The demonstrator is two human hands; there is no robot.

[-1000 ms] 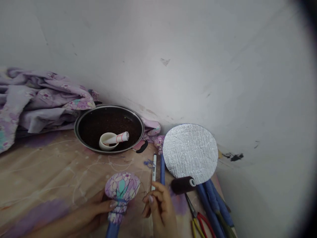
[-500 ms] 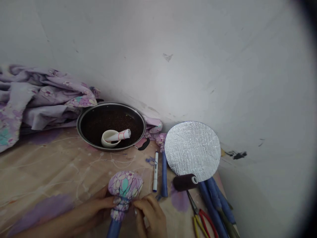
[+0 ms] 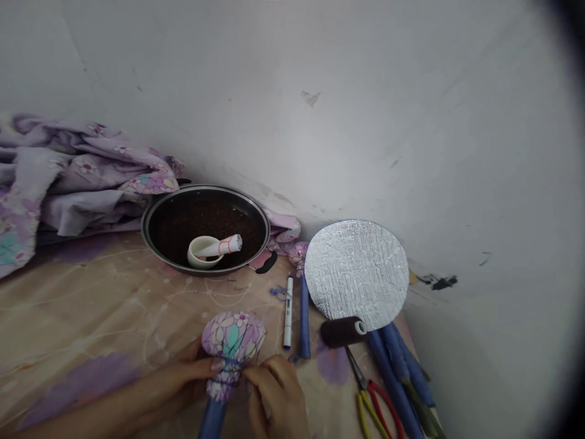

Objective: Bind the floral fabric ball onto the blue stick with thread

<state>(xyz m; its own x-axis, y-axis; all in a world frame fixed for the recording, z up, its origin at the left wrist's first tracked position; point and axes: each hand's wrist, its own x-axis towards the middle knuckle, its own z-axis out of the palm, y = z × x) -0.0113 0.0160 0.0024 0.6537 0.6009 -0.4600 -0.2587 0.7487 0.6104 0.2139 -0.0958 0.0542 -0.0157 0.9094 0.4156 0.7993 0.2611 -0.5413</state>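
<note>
A padded stick [image 3: 233,335] stands tilted at the lower middle, its round head covered in purple flowered fabric and its handle blue. Blue cord [image 3: 232,361] circles the gathered fabric neck below the head. From the left, my left hand [image 3: 192,372] is closed around that neck, thumb on top and the other fingers mostly behind it. My right hand [image 3: 276,393] is right beside the neck, its fingers pinched together at the cord. Whatever lies between those fingertips is too small to make out.
A dark pan [image 3: 205,271] behind holds brown grains and a white cup [image 3: 201,263] with a paper roll. Crumpled fabric [image 3: 82,177] lies left. To the right are a marker [image 3: 288,314], another padded stick [image 3: 304,317], a silver disc [image 3: 356,274], thread spool [image 3: 338,332], pliers [image 3: 365,390] and blue rods [image 3: 397,378].
The view has shifted slightly. My left thumb still presses the neck, and my right fingers remain pinched beside it, with only a small movement.
</note>
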